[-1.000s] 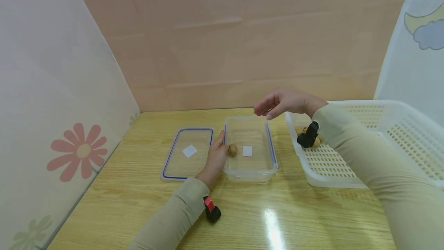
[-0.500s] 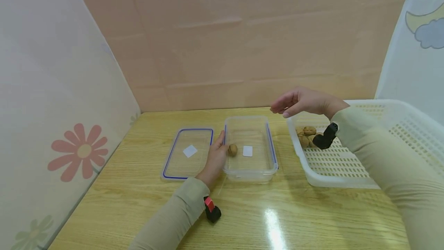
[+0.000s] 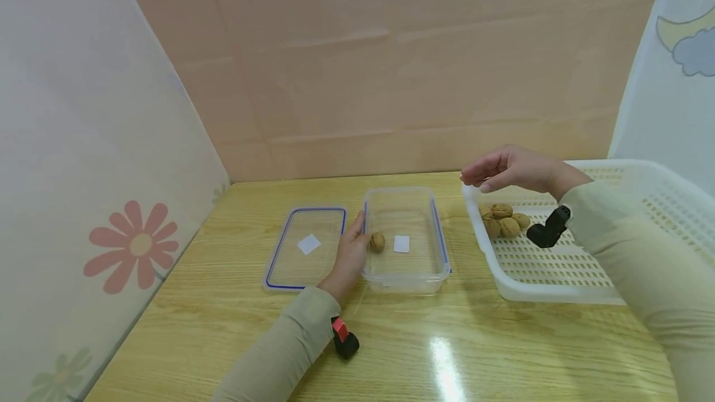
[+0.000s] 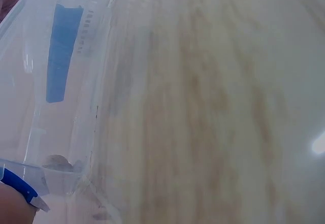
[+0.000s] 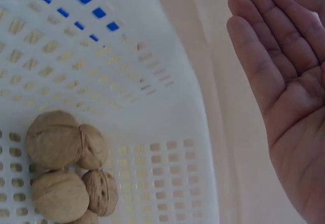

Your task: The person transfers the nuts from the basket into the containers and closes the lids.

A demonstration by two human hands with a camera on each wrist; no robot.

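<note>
A clear plastic container (image 3: 441, 247) with blue trim stands mid-table with one walnut (image 3: 378, 242) and a white sticker inside. My left hand (image 3: 350, 257) rests against the container's left wall (image 4: 30, 132), fingers fairly straight. My right hand (image 3: 505, 169) hovers, palm down and empty, over the near-left corner of a white perforated basket (image 3: 536, 278). Several walnuts (image 3: 505, 221) lie in that corner below the hand. In the right wrist view the palm (image 5: 287, 97) is flat above the walnuts (image 5: 68, 170) and the basket's wall (image 5: 132, 71).
The container's flat lid (image 3: 304, 245), blue-edged with a white sticker, lies left of the container. Wooden table (image 3: 424, 352), with fabric walls at the left, back and right. The basket reaches the table's right side.
My right hand has moved to the right, from above the container's far edge to above the basket's corner. The left hand and the walnut in the container have stayed put.
</note>
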